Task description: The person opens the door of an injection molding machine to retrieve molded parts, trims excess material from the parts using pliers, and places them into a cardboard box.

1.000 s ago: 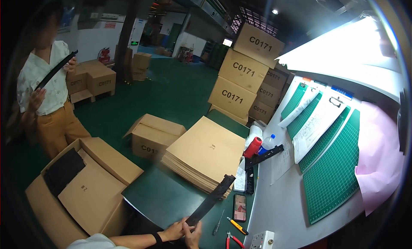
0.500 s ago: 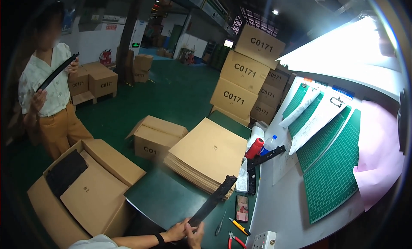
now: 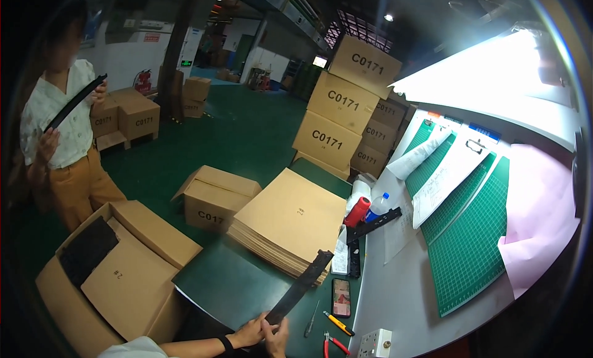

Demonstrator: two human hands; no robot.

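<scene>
A long black plastic strip slants up from my hands over the dark green worktop, its notched far end beside the cardboard stack. My left hand, below a black wristband, closes on its near end. Right beside it, my right hand grips the same end, fingers partly hidden. Just right of my hands lie a screwdriver, a yellow utility knife and red-handled cutters. A phone rests above them.
Flat cardboard sheets are piled on the worktop. Behind them stand a red bottle and another black strip. An open carton sits at left. Beyond it, a co-worker holds a similar strip. Stacked cartons rise at the back.
The whole view has shifted slightly, moving the scene a little leftward. Both my hands keep hold of the black strip, with little change in its tilt.
</scene>
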